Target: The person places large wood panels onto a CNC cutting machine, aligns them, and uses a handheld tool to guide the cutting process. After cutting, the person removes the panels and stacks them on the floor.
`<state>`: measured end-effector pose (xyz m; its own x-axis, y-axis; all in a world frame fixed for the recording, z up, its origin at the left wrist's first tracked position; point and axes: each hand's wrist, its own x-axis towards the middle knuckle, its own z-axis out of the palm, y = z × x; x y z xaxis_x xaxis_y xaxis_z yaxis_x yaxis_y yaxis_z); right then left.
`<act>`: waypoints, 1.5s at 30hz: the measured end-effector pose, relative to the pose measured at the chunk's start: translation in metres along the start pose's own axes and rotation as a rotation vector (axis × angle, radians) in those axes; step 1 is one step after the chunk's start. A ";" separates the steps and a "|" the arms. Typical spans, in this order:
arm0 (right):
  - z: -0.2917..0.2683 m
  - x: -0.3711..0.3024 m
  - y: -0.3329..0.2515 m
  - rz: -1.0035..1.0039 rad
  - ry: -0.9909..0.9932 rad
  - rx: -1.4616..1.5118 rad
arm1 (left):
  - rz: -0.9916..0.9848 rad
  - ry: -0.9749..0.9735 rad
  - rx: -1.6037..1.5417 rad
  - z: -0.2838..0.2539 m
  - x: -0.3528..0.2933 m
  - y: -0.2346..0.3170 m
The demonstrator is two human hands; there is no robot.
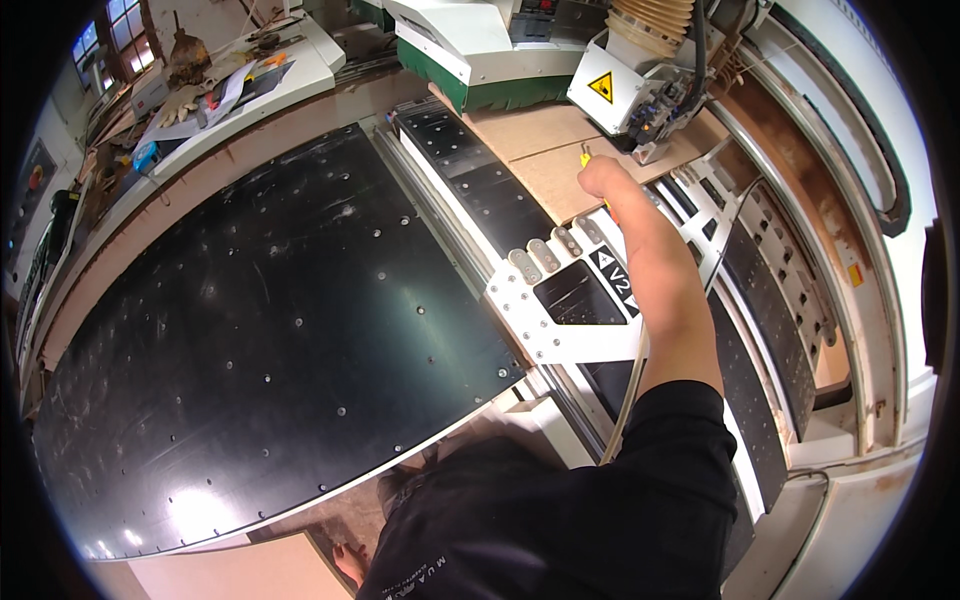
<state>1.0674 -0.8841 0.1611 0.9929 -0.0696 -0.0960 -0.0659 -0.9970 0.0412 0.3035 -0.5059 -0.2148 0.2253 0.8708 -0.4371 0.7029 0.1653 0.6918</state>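
Observation:
My right arm reaches far forward over a white clamp plate (590, 340) on the machine bed. My right hand (604, 180) is closed round a yellow hand tool (585, 160) with a thin metal tip, pointing at tan boards (545, 135). An orange part shows below my fingers; most of the tool is hidden in my grip. A pale hose (627, 405) runs beneath this arm. Low beside my body, my left hand (350, 562) is partly covered by my black shirt. Its visible fingers are apart, near the edge of a pale panel (240, 570), with nothing seen in them.
A large black table (270, 320) dotted with small studs fills the left. Beyond my right hand hangs a white machine head (603, 85) with a warning sign and bellows hose. A green-and-white housing (465, 70) stands behind. Gloves, papers and tools clutter the bench (290, 70).

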 end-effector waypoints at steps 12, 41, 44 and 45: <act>-0.006 -0.008 -0.004 0.028 0.001 0.069 | 0.054 0.019 0.046 0.002 0.006 -0.014; -0.009 -0.016 -0.008 0.060 -0.007 0.131 | -0.030 0.027 -0.022 0.003 -0.008 0.011; -0.011 -0.015 -0.010 0.084 -0.083 0.117 | 0.041 0.033 -0.001 0.004 -0.009 0.009; -0.012 -0.015 -0.010 0.099 -0.118 0.114 | 0.039 0.028 -0.013 0.003 -0.010 0.009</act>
<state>1.0545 -0.8726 0.1737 0.9629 -0.1647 -0.2136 -0.1803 -0.9820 -0.0558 0.3101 -0.5142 -0.2061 0.2329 0.8893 -0.3935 0.6854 0.1370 0.7152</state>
